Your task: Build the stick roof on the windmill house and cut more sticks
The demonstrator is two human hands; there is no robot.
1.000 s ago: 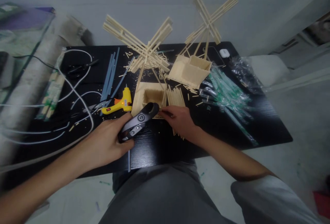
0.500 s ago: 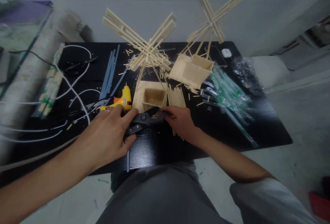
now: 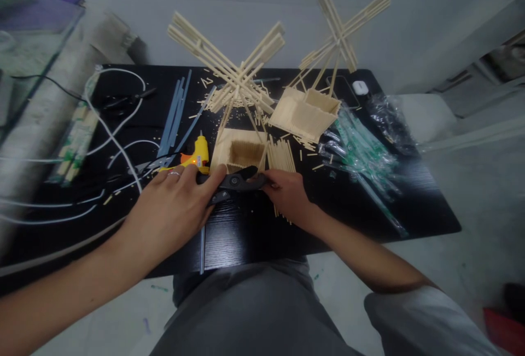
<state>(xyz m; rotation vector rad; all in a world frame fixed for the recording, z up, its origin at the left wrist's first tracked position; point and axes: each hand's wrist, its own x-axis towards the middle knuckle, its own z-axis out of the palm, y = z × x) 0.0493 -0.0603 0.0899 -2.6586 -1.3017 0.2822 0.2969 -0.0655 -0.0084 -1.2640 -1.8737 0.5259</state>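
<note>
As left fingers clamp black cutters, right fingers pinched together by their tip, wooden windmill just beyond.

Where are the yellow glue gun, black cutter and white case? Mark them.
Yellow glue gun (image 3: pixel 201 150), head view: its body.
Black cutter (image 3: pixel 234 181), head view: its pivot.
White case (image 3: pixel 360 88), head view: its top.

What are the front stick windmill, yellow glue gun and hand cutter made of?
Front stick windmill: probably wood, matte, with pale separate sticks showing. Yellow glue gun: likely plastic, its body smooth and bright. Hand cutter: perhaps metal, dark and dull, round pivot showing.
</note>
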